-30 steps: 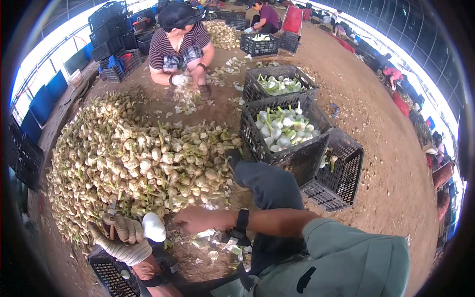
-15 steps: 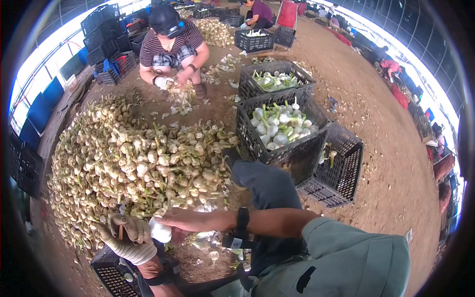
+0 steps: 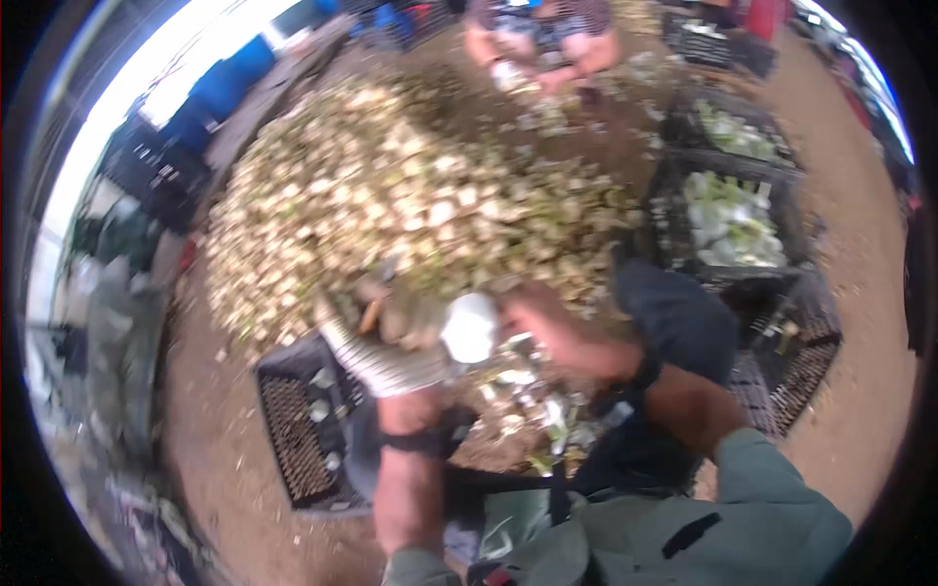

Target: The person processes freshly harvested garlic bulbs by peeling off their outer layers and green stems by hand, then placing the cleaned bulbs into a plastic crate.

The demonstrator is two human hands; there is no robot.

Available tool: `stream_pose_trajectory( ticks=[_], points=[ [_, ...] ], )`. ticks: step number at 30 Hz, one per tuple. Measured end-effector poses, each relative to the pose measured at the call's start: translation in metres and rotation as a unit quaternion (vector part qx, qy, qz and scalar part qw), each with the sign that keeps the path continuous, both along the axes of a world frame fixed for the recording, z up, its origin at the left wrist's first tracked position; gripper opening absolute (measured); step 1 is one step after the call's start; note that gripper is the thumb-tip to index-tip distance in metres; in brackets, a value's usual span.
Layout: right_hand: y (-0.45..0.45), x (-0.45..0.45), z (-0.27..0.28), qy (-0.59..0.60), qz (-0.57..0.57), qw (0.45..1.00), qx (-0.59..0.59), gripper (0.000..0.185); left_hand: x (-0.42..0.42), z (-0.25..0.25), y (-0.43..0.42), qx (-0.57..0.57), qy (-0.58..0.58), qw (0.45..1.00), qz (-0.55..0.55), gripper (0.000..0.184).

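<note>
A peeled white garlic bulb (image 3: 471, 330) is between my two hands, blurred by motion. My right hand (image 3: 547, 324), bare, has its fingers closed on the bulb's right side. My left hand (image 3: 386, 344) wears a pale work glove and is curled around a slim tool with a brown handle (image 3: 370, 315); its working end cannot be made out. The glove is close to the bulb's left side; whether it touches is unclear. Beyond both hands lies a big heap of unpeeled garlic (image 3: 410, 200). Loose white skins (image 3: 513, 391) litter the ground below.
At my left stands a black crate (image 3: 298, 430) with a few white pieces. Crates of peeled garlic (image 3: 733, 220) are to the right, beside a tilted crate (image 3: 796, 342) with little in it. Across the heap, another person's hands (image 3: 532, 76) work over garlic skins.
The view has swung left and down, so the heap and crates appear farther right. My hands stay together at the bulb, which now shows more between them.
</note>
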State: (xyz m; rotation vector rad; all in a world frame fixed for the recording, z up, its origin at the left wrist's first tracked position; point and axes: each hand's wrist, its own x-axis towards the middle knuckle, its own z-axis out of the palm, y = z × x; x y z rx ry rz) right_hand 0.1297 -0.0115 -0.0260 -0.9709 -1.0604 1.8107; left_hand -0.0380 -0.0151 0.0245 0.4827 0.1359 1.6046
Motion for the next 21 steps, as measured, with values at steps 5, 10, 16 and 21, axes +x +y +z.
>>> stream_pose_trajectory(
  ticks=[5, 10, 16, 21],
  points=[
    [-0.001, 0.008, -0.003, -0.016, 0.017, 0.999, 0.047, 0.032, -0.018, 0.005, -0.004, 0.062, 0.013, 0.997, -0.038, 0.062],
    [-0.011, 0.002, 0.004, -0.037, 0.071, 0.985, 0.151, 0.03, -0.028, 0.005, -0.009, 0.12, 0.012, 0.987, -0.111, 0.065],
    [-0.009, 0.001, -0.028, 0.131, 0.162, 0.971, -0.113, 0.063, -0.018, 0.01, -0.012, 0.024, 0.047, 0.996, -0.071, 0.066],
    [-0.021, 0.02, -0.035, 0.128, 0.186, 0.971, -0.076, 0.053, 0.041, 0.012, -0.013, -0.108, 0.101, 0.988, 0.047, 0.054]
  ],
)
